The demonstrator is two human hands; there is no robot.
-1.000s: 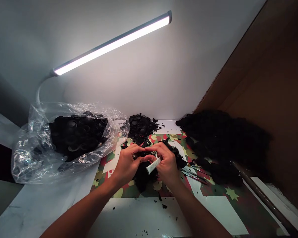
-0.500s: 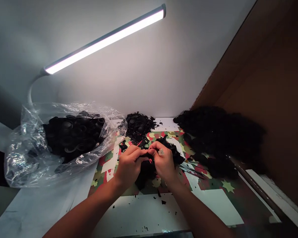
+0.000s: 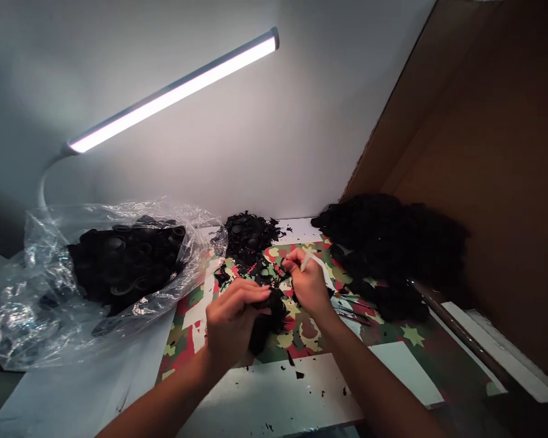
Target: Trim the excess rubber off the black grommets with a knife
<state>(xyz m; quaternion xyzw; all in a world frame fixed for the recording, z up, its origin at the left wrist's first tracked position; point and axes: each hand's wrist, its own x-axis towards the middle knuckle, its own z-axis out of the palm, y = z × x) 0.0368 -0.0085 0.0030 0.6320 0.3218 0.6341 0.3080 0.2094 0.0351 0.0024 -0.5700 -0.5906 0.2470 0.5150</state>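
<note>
My left hand (image 3: 232, 319) is closed around a dark clump of black rubber pieces (image 3: 265, 322) low over the camouflage-patterned mat (image 3: 301, 334). Just beyond it, my right hand (image 3: 307, 281) is in a fist around a thin white tool (image 3: 307, 258), whose tip sticks up past my knuckles. The two hands are a little apart. A loose heap of black scraps (image 3: 249, 234) lies right behind them.
A clear plastic bag (image 3: 41, 292) of round black rubber parts sits at the left. A large dark pile (image 3: 393, 249) lies at the right against a brown board (image 3: 497, 170). Metal tweezers (image 3: 354, 313) rest by my right wrist. A lit lamp bar (image 3: 173, 91) hangs overhead.
My hands have come apart: the right one has pulled up and away with the white tool, while the left has dropped nearer with the black clump. The camera has shifted slightly.
</note>
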